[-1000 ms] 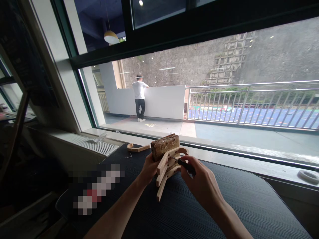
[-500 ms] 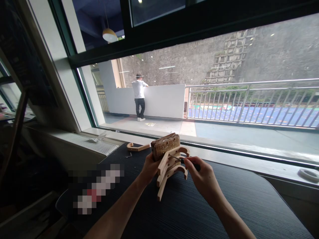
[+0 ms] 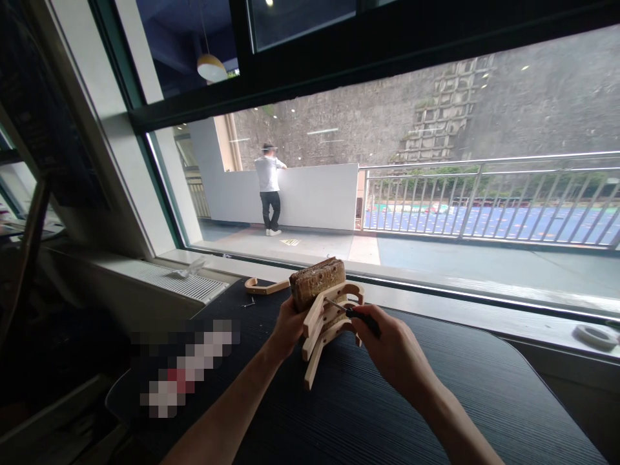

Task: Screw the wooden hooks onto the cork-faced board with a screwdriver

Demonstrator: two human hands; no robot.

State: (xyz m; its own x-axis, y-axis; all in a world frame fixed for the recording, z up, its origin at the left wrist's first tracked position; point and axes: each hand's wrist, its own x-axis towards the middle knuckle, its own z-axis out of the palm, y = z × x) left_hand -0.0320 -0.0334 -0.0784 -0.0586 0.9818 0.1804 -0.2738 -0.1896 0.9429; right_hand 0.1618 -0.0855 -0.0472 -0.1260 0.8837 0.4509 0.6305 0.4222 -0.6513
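My left hand (image 3: pixel 285 326) is closed around the near left side of a rough brown wooden block (image 3: pixel 317 282), tilted above the table. Several pale wooden hooks (image 3: pixel 317 349) lie side by side along the block's face, their curved ends to the right. In my right hand (image 3: pixel 390 332) is a screwdriver (image 3: pixel 363 316) with a dark handle, gripped by closed fingers. Its thin shaft points left, and the tip meets the uppermost hook near a hole. Whether a screw sits under the tip is too small to tell.
A loose wooden hook (image 3: pixel 265 287) lies at the table's far left, with small screws (image 3: pixel 248 302) beside it. The dark table (image 3: pixel 436 361) reaches to the window sill. A white roll (image 3: pixel 595 336) rests on the sill. Outside the window a person (image 3: pixel 268 187) leans on a wall.
My right hand has turned a little about the screwdriver, its fingers now wrapped further over the handle. The block and hooks sit slightly further left in view.
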